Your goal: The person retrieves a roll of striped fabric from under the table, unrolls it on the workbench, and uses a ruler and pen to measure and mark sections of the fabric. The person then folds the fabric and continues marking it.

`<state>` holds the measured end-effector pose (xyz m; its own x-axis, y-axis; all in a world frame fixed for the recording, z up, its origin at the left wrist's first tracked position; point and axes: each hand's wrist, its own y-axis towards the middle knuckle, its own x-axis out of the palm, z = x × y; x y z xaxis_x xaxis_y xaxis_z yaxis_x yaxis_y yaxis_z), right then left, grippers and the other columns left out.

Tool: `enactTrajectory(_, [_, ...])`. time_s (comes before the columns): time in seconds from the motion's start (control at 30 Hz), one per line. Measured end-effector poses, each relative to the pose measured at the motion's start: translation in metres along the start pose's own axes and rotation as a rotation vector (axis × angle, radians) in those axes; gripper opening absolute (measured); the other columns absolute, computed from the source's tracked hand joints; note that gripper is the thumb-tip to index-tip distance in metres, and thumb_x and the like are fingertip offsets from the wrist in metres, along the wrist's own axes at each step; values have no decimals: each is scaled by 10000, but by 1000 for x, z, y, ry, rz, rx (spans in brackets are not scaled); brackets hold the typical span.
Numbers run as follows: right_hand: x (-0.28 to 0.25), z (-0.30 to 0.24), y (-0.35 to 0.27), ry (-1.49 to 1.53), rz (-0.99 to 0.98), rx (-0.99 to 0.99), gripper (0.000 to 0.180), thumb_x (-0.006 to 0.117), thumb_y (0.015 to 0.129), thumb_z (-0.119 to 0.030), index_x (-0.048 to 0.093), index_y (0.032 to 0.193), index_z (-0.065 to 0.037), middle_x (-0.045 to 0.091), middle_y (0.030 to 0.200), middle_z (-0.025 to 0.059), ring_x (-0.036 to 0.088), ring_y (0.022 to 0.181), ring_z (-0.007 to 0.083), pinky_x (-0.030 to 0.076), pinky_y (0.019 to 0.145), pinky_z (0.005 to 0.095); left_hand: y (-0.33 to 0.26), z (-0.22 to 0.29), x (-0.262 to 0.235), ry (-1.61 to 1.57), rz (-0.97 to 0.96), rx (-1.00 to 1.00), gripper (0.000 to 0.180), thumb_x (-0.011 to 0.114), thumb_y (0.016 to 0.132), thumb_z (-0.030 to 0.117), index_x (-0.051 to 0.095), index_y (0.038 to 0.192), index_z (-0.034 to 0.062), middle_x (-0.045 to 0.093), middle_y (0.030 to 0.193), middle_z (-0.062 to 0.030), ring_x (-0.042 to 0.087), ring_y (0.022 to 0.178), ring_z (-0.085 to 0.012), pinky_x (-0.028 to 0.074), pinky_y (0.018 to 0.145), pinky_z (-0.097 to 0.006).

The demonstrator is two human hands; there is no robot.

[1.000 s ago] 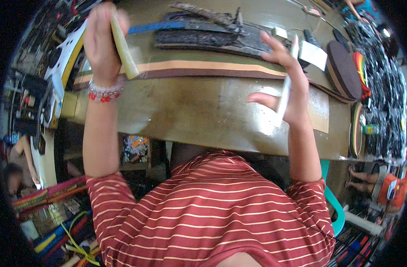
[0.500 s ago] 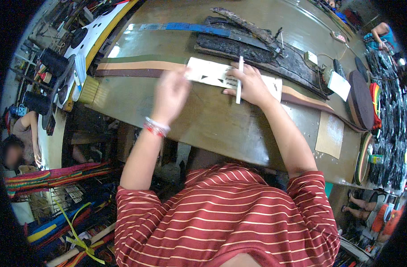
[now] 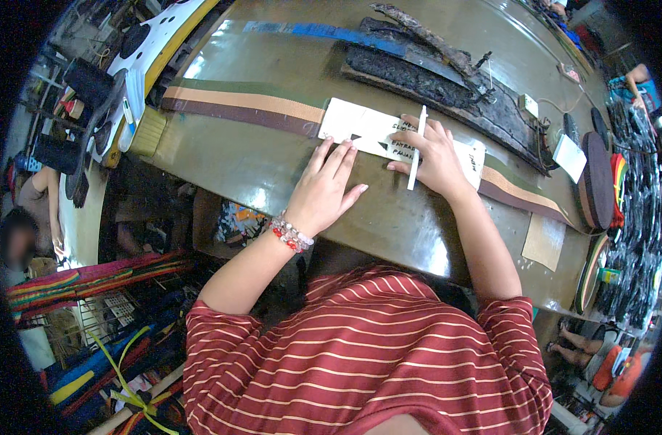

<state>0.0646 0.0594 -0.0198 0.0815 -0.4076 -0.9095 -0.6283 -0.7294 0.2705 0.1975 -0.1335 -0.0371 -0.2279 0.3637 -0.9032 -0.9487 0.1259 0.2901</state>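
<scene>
A white card template (image 3: 360,125) with dark handwriting and small triangular cut-outs lies over a long webbing strap (image 3: 240,105) striped green, tan and brown. My left hand (image 3: 325,180) rests at the card's near edge with fingers stretched out and thumb apart; it holds nothing. At the card's right part, my right hand (image 3: 439,159) has a slim white pen-like stick (image 3: 417,159) between its fingers, crossing the card. That hand hides some of the card. Beyond its right end the strap continues toward a large brown roll (image 3: 594,177).
Beyond the card lie dark, charred-looking boards (image 3: 418,80) and a blue-marked metal strip (image 3: 331,32). A white adapter (image 3: 528,106) with a cord, a paper pad (image 3: 568,158) and a tan sheet (image 3: 544,241) are on the right. A yellow brush (image 3: 151,132) sits at the table's left edge.
My left hand, blurred at the card's left end before, now lies still and spread at its near edge. My right hand keeps the white stick. The whole view has shifted slightly.
</scene>
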Motion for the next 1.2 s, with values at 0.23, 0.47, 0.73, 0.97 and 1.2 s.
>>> enactTrajectory(0.23, [-7,-6,-1,-60,127,-40,404,653,741,-423,627,1029,-140,551,1195,102,492,1091,292,357,925,413,3,-1,-2,51,5,13,609,586,830,343,422,1254,-62,417,1304,-189,341,1239,-378,313,1043,-419])
enactTrajectory(0.47, [5,-36,19,820,88,272,238,513,824,-145,628,959,13,654,840,127,628,739,167,494,689,296,8,3,-7,88,-56,7,599,588,819,357,436,1247,-34,415,1284,-205,357,1212,-398,328,1028,-430])
enactTrajectory(0.73, [24,-45,26,514,18,189,201,600,749,-107,632,894,27,640,746,76,576,658,97,478,631,244,7,2,-8,48,-28,-15,583,594,817,365,450,1242,-8,387,1257,-245,354,1210,-401,337,1020,-436])
enactTrajectory(0.97, [-7,-15,24,1008,63,425,173,587,766,-128,605,868,10,610,736,57,553,652,85,455,596,240,15,3,-13,121,-105,-11,570,604,808,361,462,1235,11,425,1211,-231,398,1170,-380,387,982,-423])
enactTrajectory(1.2, [6,-23,-7,632,85,357,125,618,772,-81,595,854,11,614,719,52,534,647,59,429,581,210,28,9,-9,217,-120,-2,431,565,836,232,488,1260,208,484,1089,-186,473,1055,-394,506,813,-424])
